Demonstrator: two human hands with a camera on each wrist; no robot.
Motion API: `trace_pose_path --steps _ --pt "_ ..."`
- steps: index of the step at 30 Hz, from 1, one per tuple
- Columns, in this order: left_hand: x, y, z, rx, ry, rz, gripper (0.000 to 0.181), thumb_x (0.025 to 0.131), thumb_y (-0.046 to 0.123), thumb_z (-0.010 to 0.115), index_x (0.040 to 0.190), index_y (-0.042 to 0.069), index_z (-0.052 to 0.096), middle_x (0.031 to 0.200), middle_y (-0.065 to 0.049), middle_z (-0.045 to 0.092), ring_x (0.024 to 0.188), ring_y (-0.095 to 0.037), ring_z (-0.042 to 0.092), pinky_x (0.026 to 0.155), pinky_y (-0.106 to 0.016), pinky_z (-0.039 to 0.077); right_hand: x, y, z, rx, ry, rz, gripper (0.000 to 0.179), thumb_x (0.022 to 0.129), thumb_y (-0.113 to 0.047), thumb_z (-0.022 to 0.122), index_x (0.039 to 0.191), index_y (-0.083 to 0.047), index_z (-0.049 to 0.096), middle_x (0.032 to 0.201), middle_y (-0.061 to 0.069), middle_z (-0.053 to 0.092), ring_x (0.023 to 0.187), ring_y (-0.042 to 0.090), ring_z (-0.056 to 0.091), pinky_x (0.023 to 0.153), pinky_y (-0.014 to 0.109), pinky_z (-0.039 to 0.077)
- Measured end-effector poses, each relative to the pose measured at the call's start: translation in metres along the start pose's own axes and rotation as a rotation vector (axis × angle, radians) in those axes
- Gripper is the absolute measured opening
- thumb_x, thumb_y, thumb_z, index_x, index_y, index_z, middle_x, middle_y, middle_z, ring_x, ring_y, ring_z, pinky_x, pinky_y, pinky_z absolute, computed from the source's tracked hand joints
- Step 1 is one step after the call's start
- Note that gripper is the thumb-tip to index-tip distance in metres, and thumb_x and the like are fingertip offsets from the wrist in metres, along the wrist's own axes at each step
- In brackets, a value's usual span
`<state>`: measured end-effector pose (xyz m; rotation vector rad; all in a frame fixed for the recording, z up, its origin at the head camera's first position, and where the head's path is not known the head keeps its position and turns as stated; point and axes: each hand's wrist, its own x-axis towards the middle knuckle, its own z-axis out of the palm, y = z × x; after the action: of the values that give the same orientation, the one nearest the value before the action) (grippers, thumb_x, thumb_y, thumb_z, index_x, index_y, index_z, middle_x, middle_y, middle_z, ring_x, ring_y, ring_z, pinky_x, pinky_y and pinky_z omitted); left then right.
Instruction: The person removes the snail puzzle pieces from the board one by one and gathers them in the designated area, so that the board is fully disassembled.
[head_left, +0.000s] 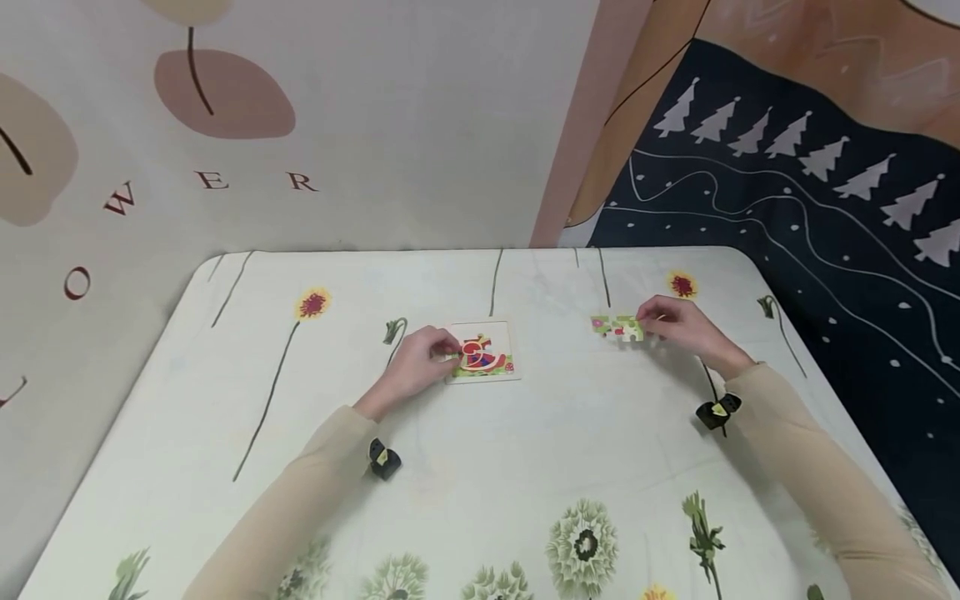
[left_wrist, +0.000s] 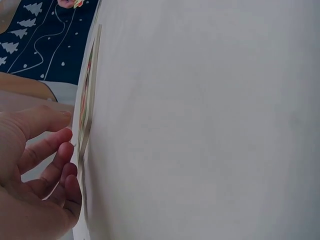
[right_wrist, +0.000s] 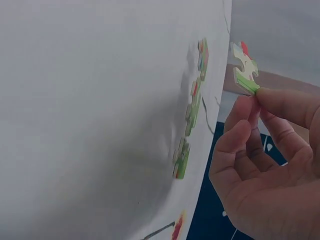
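Note:
A small square puzzle board [head_left: 480, 381] with a red and blue cartoon picture lies near the middle of the table. My left hand [head_left: 415, 362] is at its left edge, fingers loosely bent. The left wrist view has those fingertips beside the board's edge [left_wrist: 90, 120], with nothing seen between thumb and index finger; whether they touch the board is unclear. Farther right, my right hand [head_left: 686, 329] pinches a jigsaw piece [right_wrist: 245, 72], green, cream and red, between thumb and index finger, raised off the table. Beneath it lie several colourful jigsaw pieces [right_wrist: 193, 107] in a row.
The white tablecloth [head_left: 525, 467] is printed with flowers and stems. A pale wall hanging [head_left: 420, 125] with letters stands behind the table, and a dark cloth [head_left: 825, 217] with white trees hangs at the right. Each sleeve bears a small black wrist device [head_left: 384, 459].

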<state>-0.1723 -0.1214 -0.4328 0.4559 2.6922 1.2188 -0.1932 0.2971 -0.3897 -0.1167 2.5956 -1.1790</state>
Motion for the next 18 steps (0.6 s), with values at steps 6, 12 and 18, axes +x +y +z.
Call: trace_pose_path --steps 6,12,18 --pt "-0.001 -0.003 -0.001 0.009 0.005 -0.012 0.023 0.085 0.008 0.073 0.107 0.003 0.072 0.104 -0.013 0.067 0.098 -0.025 0.061 0.087 -0.040 0.049 -0.004 0.011 -0.009 -0.005 0.035 -0.023 0.026 0.100 -0.014 0.056 0.118 0.005 0.059 0.095 -0.002 0.062 0.081 0.011 0.056 0.071 0.026 0.049" --pt "0.001 -0.006 -0.001 0.034 -0.005 0.002 0.024 0.085 0.010 0.072 0.108 0.004 0.073 0.107 -0.014 0.066 0.102 -0.026 0.060 0.088 -0.040 0.048 -0.008 0.019 -0.016 0.006 0.044 -0.035 0.026 0.101 -0.011 0.055 0.119 0.008 0.057 0.089 -0.007 0.062 0.077 0.006 0.056 0.068 0.026 0.048" --pt "0.001 -0.006 0.001 0.028 -0.041 -0.002 0.026 0.085 0.010 0.073 0.111 0.005 0.073 0.113 -0.015 0.063 0.105 -0.028 0.058 0.092 -0.043 0.048 -0.013 0.024 -0.017 -0.010 0.047 -0.027 0.028 0.101 -0.015 0.055 0.118 0.007 0.058 0.091 -0.004 0.062 0.079 0.008 0.056 0.068 0.025 0.048"
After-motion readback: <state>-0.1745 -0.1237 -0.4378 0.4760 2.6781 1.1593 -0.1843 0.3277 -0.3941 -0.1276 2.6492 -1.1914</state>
